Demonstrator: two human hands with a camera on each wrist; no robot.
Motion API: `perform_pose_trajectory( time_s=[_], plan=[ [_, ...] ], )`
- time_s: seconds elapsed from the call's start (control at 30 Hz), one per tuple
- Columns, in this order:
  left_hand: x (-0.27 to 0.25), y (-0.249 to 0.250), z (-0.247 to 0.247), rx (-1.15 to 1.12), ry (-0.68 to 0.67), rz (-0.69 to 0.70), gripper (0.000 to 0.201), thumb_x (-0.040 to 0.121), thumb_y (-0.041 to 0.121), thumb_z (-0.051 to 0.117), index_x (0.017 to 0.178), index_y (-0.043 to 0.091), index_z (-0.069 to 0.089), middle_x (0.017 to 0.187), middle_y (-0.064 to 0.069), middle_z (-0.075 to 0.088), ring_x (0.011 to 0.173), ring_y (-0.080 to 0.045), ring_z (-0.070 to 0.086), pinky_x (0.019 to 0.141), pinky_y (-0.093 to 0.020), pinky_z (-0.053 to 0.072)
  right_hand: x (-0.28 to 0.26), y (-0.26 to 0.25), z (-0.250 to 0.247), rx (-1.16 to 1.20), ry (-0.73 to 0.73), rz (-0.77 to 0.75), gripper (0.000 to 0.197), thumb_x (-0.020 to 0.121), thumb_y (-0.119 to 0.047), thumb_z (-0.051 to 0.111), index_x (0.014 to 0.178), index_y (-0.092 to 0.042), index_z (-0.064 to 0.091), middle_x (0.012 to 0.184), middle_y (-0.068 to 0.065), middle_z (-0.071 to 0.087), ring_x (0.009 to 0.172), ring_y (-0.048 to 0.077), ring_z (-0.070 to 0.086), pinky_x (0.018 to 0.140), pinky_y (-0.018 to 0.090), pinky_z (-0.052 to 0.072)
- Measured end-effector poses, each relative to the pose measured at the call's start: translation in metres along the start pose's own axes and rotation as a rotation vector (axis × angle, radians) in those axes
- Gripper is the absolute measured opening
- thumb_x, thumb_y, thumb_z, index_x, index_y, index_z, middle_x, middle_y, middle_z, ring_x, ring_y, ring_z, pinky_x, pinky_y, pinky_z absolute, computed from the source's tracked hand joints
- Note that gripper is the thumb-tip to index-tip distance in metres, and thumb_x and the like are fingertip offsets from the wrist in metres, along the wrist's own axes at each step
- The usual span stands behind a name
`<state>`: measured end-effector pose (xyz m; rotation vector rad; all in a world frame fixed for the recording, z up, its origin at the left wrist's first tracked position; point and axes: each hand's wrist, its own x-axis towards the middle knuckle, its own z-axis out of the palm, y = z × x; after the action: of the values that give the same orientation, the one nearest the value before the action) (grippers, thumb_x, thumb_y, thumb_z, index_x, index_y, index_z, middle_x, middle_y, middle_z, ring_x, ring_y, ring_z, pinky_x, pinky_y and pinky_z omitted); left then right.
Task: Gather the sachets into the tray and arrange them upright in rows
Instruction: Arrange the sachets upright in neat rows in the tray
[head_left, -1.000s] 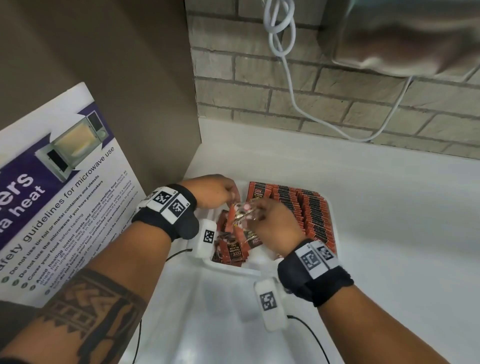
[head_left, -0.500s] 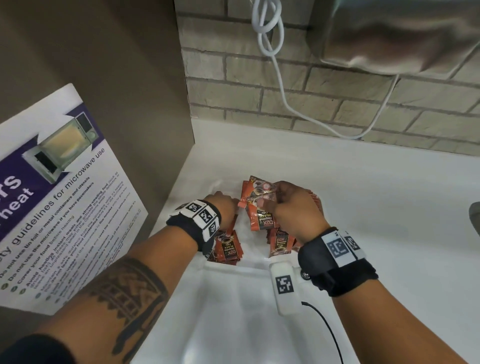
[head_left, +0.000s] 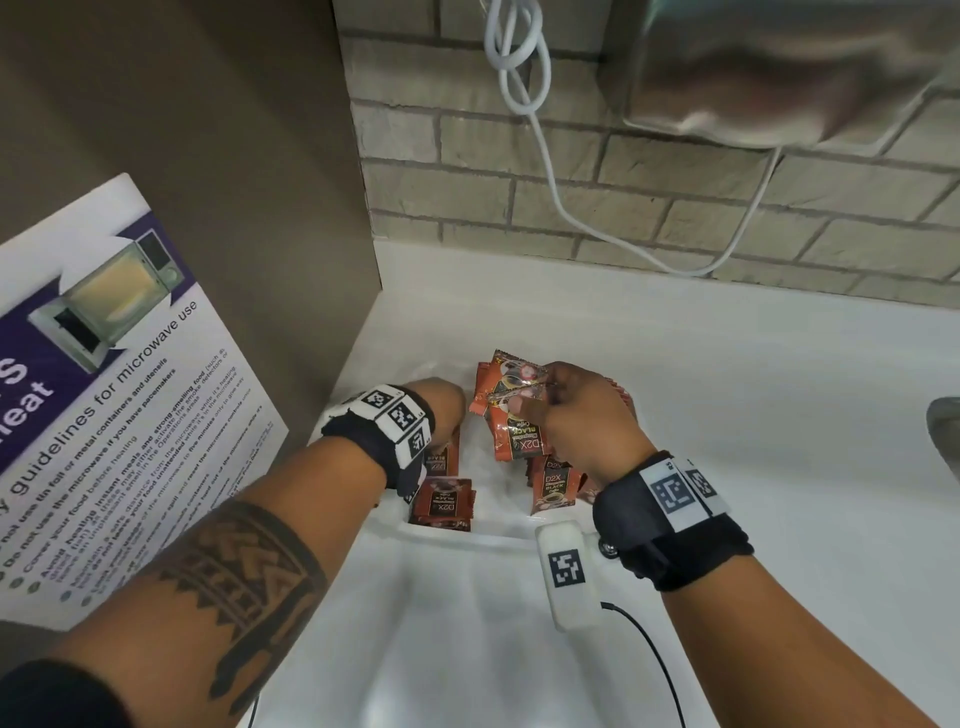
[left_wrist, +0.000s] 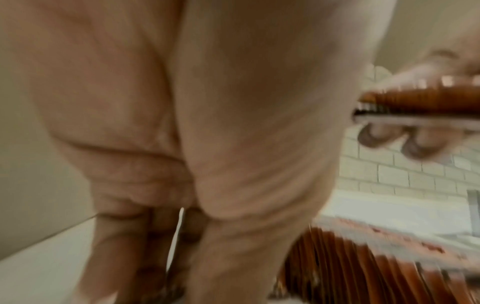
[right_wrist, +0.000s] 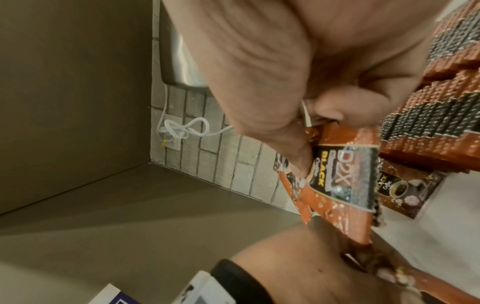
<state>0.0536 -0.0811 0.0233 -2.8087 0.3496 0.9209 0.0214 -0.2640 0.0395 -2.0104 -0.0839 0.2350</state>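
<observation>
A small bunch of sachets (head_left: 511, 410) is held just above the tray (head_left: 488, 532), pinched between thumb and curled fingers of the right hand (head_left: 582, 421); in the right wrist view the "D2X Black Coffee" print is read on the front packet (right_wrist: 337, 174), and several packets are seen fanned unevenly in the grip; the bunch is judged to be in the gathering step, collected but not yet squared up. A long row of upright sachets (right_wrist: 441, 82) is seen packed edge to edge beside the palm, so one row is taken as already arranged; loose sachets (head_left: 441, 501) are left lying flat at the near end of the tray, with others (head_left: 553, 483) leaning under the right wrist. The left hand (head_left: 439, 410) is lowered into the tray's left side, fingers curled down toward the flat packets; whether anything is actually gripped cannot be told, since the left wrist view is blurred and the fingertips are hidden. The tray is set on a white desk (head_left: 727, 389) in the corner by a brick wall (head_left: 675, 182), with a microwave safety poster (head_left: 130, 389) propped at the left. For the next move, the fanned bunch would need to be tapped level, turned edge-down and slotted beside the standing row; care is called for, as a nudge could topple that row; the flat packets are still to be picked up.
</observation>
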Motion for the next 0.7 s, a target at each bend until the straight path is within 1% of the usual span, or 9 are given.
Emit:
perform_pose_trajectory(
  time_s=[0.1, 0.17, 0.23, 0.3, 0.4, 0.5, 0.53, 0.63, 0.7],
  plan=[
    [-0.014, -0.014, -0.015, -0.011, -0.016, -0.009, 0.025, 0.091, 0.016, 0.071, 0.113, 0.005, 0.072, 0.109, -0.008, 0.072, 0.091, -0.023, 0.066, 0.073, -0.029, 0.054, -0.001, -0.001, 0.001, -0.003, -0.006, 0.008, 0.019, 0.086, -0.026, 0.077, 0.098, -0.014, 0.068, 0.087, 0.001, 0.072, 0.07, 0.017, 0.064, 0.06, 0.027, 0.045],
    [-0.027, -0.026, -0.029, -0.028, 0.004, -0.014, 0.022, 0.09, 0.019, 0.07, 0.107, 0.005, 0.071, 0.104, -0.006, 0.071, 0.084, -0.022, 0.062, 0.061, -0.024, 0.048, -0.001, -0.003, 0.003, -0.001, -0.012, 0.01, 0.019, 0.086, -0.026, 0.077, 0.095, -0.013, 0.067, 0.085, 0.002, 0.071, 0.068, 0.018, 0.063, 0.061, 0.028, 0.045],
    [-0.042, -0.036, -0.04, -0.171, 0.041, -0.04, 0.021, 0.087, 0.02, 0.072, 0.104, 0.007, 0.07, 0.099, -0.007, 0.071, 0.077, -0.02, 0.059, 0.061, -0.026, 0.047, -0.002, -0.006, 0.003, -0.003, -0.014, 0.015, 0.018, 0.087, -0.026, 0.076, 0.085, -0.014, 0.063, 0.074, 0.0, 0.065, 0.065, 0.019, 0.06, 0.06, 0.029, 0.045],
    [-0.049, -0.046, -0.043, -0.427, 0.098, -0.055, 0.021, 0.084, 0.018, 0.075, 0.103, 0.011, 0.07, 0.099, -0.009, 0.073, 0.077, -0.022, 0.066, 0.068, -0.031, 0.054, -0.002, -0.01, 0.004, 0.02, -0.026, 0.035, 0.023, 0.088, -0.026, 0.075, 0.079, -0.013, 0.059, 0.067, 0.0, 0.059, 0.059, 0.018, 0.057, 0.057, 0.03, 0.045],
    [-0.052, -0.043, -0.027, -1.028, 0.091, 0.038, 0.02, 0.089, 0.004, 0.067, 0.108, 0.006, 0.061, 0.106, -0.018, 0.071, 0.089, -0.034, 0.073, 0.078, -0.043, 0.06, 0.0, -0.016, 0.008, 0.117, -0.046, 0.066, 0.03, 0.088, -0.028, 0.075, 0.095, -0.001, 0.063, 0.075, 0.017, 0.065, 0.056, 0.023, 0.058, 0.054, 0.033, 0.048],
    [-0.052, -0.026, -0.004, -1.544, 0.013, 0.171, 0.039, 0.088, -0.016, 0.049, 0.125, -0.003, 0.052, 0.112, -0.024, 0.065, 0.088, -0.028, 0.066, 0.068, -0.03, 0.059, 0.002, -0.021, 0.012, 0.16, -0.042, 0.059, 0.025, 0.09, -0.026, 0.073, 0.098, -0.004, 0.065, 0.083, 0.018, 0.07, 0.054, 0.025, 0.059, 0.048, 0.029, 0.045],
    [-0.052, -0.02, 0.002, -1.667, 0.003, 0.207, 0.047, 0.083, -0.018, 0.046, 0.128, -0.003, 0.052, 0.112, -0.023, 0.065, 0.09, -0.028, 0.066, 0.069, -0.03, 0.059, 0.003, -0.022, 0.012, 0.153, -0.034, 0.051, 0.023, 0.09, -0.026, 0.073, 0.097, -0.005, 0.065, 0.082, 0.015, 0.07, 0.054, 0.024, 0.059, 0.047, 0.029, 0.046],
    [-0.05, -0.01, 0.013, -1.993, -0.037, 0.338, 0.063, 0.066, -0.009, 0.044, 0.128, -0.002, 0.055, 0.114, -0.025, 0.065, 0.098, -0.035, 0.065, 0.085, -0.041, 0.056, 0.005, -0.021, 0.014, 0.107, -0.016, 0.019, 0.021, 0.09, -0.027, 0.073, 0.095, -0.008, 0.066, 0.079, 0.009, 0.07, 0.058, 0.02, 0.062, 0.055, 0.033, 0.051],
    [-0.05, -0.006, 0.014, -2.133, -0.095, 0.421, 0.059, 0.077, 0.003, 0.051, 0.135, -0.004, 0.053, 0.12, -0.027, 0.062, 0.101, -0.038, 0.065, 0.096, -0.046, 0.053, 0.007, -0.02, 0.015, 0.083, -0.011, 0.008, 0.026, 0.088, -0.029, 0.074, 0.093, -0.005, 0.065, 0.081, 0.014, 0.07, 0.061, 0.024, 0.062, 0.063, 0.04, 0.054]
  ],
)
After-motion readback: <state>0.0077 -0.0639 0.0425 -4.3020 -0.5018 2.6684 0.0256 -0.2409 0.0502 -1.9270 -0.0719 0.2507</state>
